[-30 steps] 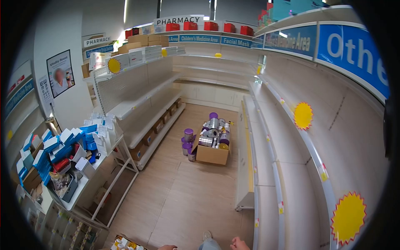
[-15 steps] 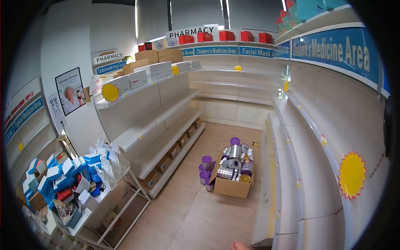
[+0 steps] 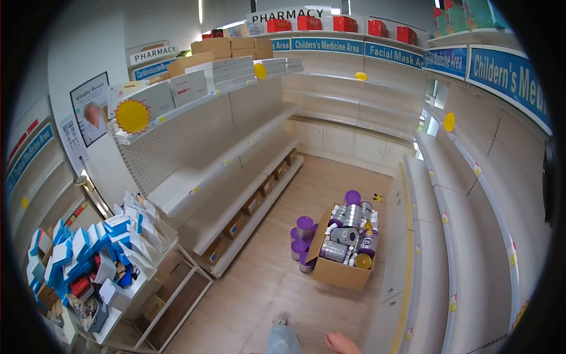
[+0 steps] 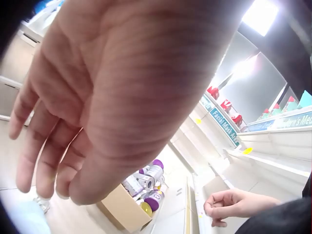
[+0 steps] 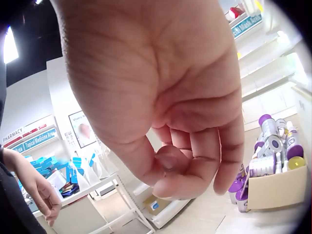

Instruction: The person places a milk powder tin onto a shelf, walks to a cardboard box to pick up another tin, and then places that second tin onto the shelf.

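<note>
My left hand (image 4: 107,97) hangs with its fingers loose and holds nothing in the left wrist view. The right hand (image 5: 165,97) is empty too, its fingers loosely curled; in the head view this hand (image 3: 342,343) shows at the bottom edge. Ahead on the floor stands an open cardboard box (image 3: 341,275) heaped with silver and purple cans (image 3: 344,236) and small white bottles. Several purple-lidded cans (image 3: 299,246) stand against its left side. Neither hand touches the box or the cans.
A white table (image 3: 168,241) at the left bears blue-and-white boxes (image 3: 76,251) and white bags. Shelving (image 3: 218,159) with boxes on top runs along the left of the aisle, and more shelves (image 3: 466,236) line the right. Low cabinets (image 3: 348,144) stand at the back.
The view has turned rightward and come closer to the cardboard box. The left hand, seen at the bottom edge a second ago, has left the head view.
</note>
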Motion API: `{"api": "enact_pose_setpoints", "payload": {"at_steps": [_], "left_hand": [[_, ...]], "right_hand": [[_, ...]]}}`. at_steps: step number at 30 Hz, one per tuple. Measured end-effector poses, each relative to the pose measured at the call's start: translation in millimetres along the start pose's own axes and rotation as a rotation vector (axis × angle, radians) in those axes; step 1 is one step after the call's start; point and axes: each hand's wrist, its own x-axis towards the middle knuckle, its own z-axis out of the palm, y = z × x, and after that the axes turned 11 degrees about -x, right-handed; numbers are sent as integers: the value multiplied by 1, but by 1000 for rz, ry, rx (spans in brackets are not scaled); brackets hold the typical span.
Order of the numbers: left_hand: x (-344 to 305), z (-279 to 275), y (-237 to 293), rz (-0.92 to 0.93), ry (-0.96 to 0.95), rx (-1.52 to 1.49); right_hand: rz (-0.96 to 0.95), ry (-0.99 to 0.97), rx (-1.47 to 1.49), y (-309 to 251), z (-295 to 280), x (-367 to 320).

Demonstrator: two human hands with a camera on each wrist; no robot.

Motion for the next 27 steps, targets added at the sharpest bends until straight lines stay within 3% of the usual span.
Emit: {"api": "enact_pose_setpoints", "payload": {"at_steps": [1,2,3,4,6,7,14,16,17,20,22,23,25,26,27], "left_hand": [[25,6,-32,98,-15,-80],[60,9,-68,112,-138,-18],[91,-5,-77,129,-254,50],[116,-13,-81,141,-255,54],[154,-48,-52,-25,-83,-309],[176,-70,-39,-40,-96,-296],[289,-140,16,173,-95,-567],[323,-161,19,228,-88,-633],[344,-158,18,177,-142,-486],[387,-145,8,126,-219,-522],[404,-143,28,24,-53,-701],[415,-150,40,-1,-56,-682],[450,-175,69,-62,-249,-889],[486,-145,-7,-120,-408,-673],[519,-145,-9,-146,-415,-653]], "right_hand": [[-43,139,-19,5,3,19],[-31,139,-27,13,10,41],[65,-18,12,20,17,68],[160,-170,54,25,24,93],[109,-164,57,13,-9,146],[51,-165,64,6,-24,169],[47,21,175,5,-65,297],[180,120,253,21,-68,318],[190,124,267,33,-63,328],[389,112,173,79,-49,343],[482,52,135,101,-51,359],[487,33,159,112,-47,365],[542,-65,65,136,-44,396],[542,-70,88,147,-43,418],[488,-77,70,156,-41,436]]}}
